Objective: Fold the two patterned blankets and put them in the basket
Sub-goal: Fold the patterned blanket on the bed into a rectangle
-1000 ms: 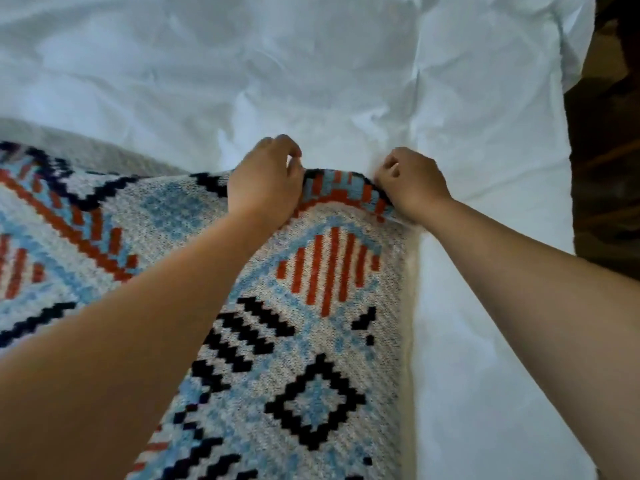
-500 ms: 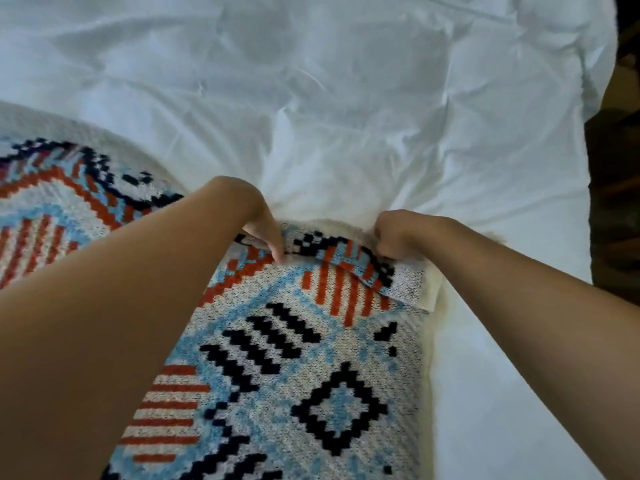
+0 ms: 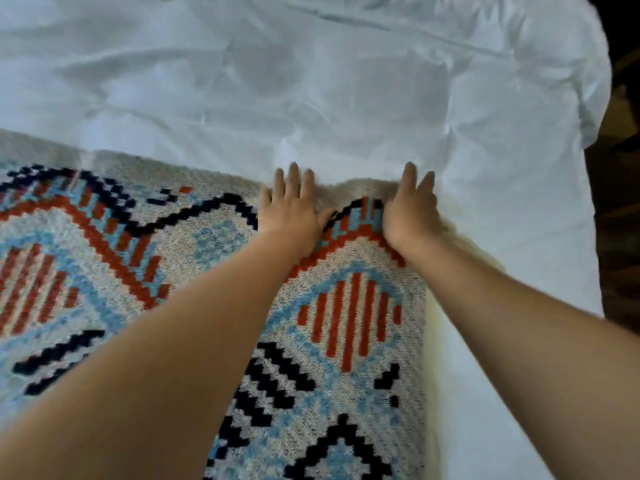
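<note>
A patterned blanket (image 3: 349, 327) in grey, light blue, red-orange and black lies spread over a white sheet, filling the lower left and middle of the view. My left hand (image 3: 291, 206) rests flat on its far edge with fingers spread. My right hand (image 3: 410, 206) lies flat on the far right corner, fingers extended, pressing the cloth down. A cream fleecy underside (image 3: 433, 317) shows along the blanket's right edge. Only this one blanket is visible, and no basket is in view.
The white crumpled sheet (image 3: 311, 81) covers the bed beyond and to the right of the blanket. The bed's right edge (image 3: 595, 140) drops to a dark floor (image 3: 623, 237) at the far right.
Both hands had pinched the blanket's far edge and pulled it toward me, folding it over. Now the edge lies back out flat and both hands are open, pressing it down.
</note>
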Tool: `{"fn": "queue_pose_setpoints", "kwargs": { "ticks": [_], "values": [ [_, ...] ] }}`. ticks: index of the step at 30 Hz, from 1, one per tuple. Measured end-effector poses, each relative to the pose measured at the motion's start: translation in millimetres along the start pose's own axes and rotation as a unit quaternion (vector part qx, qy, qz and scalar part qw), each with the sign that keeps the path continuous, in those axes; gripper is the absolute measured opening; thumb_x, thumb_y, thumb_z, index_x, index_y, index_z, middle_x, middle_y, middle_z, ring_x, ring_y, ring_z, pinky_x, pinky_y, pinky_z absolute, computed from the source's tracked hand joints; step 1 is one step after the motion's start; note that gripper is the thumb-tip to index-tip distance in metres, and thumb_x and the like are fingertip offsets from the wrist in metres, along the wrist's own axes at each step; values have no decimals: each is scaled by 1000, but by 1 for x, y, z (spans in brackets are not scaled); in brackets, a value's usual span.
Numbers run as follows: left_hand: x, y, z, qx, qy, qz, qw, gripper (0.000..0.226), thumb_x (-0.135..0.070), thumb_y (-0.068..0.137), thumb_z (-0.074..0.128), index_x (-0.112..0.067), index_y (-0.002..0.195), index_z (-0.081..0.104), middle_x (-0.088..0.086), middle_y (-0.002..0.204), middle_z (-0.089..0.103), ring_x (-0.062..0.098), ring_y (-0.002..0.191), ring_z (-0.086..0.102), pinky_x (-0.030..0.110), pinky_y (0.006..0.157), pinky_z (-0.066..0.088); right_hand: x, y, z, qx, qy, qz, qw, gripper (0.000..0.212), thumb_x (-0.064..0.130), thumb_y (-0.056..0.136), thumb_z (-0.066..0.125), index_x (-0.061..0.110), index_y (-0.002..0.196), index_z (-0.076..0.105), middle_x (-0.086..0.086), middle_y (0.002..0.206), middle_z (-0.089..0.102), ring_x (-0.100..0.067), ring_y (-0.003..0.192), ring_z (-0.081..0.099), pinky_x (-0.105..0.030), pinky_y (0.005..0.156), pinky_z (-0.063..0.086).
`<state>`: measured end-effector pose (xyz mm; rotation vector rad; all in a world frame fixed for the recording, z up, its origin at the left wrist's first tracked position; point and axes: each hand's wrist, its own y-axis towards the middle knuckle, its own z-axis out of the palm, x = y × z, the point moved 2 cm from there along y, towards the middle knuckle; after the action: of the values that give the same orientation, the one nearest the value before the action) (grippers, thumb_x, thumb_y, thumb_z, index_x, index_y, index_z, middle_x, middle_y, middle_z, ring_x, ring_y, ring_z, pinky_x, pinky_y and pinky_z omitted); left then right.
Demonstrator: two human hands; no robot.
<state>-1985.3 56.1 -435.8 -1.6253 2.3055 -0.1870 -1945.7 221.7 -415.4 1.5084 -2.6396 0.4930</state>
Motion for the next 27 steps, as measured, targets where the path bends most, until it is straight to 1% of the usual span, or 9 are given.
{"fn": "queue_pose_setpoints", "kwargs": {
  "ticks": [1,3,8,12,15,18,21,24,27],
  "values": [
    [2,-2,16,8,12,4,1000,72,-57,94,15,-16,145,-15,9,154,-17,28,141,-14,43,113,-4,-1,-10,17,-6,-4,-10,1000,62,27,97,36,19,147,0,-19,155,1,-38,139,16,-51,107,29],
    [7,-3,39,9,18,6,1000,69,-59,92,2,-19,142,-24,8,152,-25,25,139,-22,40,108,-14,-6,-29,45,-29,-43,-60,997,66,43,96,27,17,147,-6,-13,156,-10,-32,143,-4,-49,114,8],
    [13,4,45,31,27,18,999,69,-60,90,0,-19,138,-30,9,150,-29,25,137,-26,38,104,-18,-25,-41,62,-63,-89,-79,991,71,55,91,25,18,148,1,-11,157,-9,-32,143,-9,-51,113,-2],
    [-6,-28,37,-1,9,42,999,72,-59,90,0,-14,137,-30,8,148,-30,23,135,-28,38,106,-18,-40,-43,53,-17,-148,35,988,81,70,85,16,21,148,3,-11,154,-22,-35,139,-23,-56,108,-15],
    [-35,-86,48,-36,-13,121,992,70,-59,88,-4,-15,135,-30,4,145,-31,19,133,-30,38,108,-19,-61,-39,28,1,-150,97,984,83,73,83,16,23,148,3,-13,152,-25,-40,137,-25,-60,106,-14],
    [-57,-143,65,-21,-35,170,985,69,-56,91,5,-16,138,-25,1,148,-27,17,134,-31,35,107,-23,-72,-53,16,-31,-151,72,986,69,57,91,23,28,148,-2,-12,153,-24,-40,137,-24,-58,106,-16],
    [-68,-183,81,2,-36,150,988,71,-54,94,14,-15,139,-25,-1,147,-28,15,131,-33,34,106,-25,-72,-93,32,-5,-122,38,992,60,47,95,21,29,147,-4,-9,155,-20,-34,140,-20,-52,110,-11],
    [-74,-215,91,17,-50,129,990,70,-53,94,13,-14,141,-21,-2,144,-29,15,127,-38,34,105,-25,-75,-142,53,27,-71,29,997,59,45,96,19,25,148,0,-9,157,-8,-32,143,-8,-50,114,1],
    [-77,-259,105,39,-56,134,989,68,-49,95,15,-14,142,-18,0,151,-23,13,129,-36,34,105,-24,-80,-201,71,31,-39,22,999,60,44,96,22,23,148,-1,-11,157,-1,-32,144,-1,-47,114,5]
  ]
}}
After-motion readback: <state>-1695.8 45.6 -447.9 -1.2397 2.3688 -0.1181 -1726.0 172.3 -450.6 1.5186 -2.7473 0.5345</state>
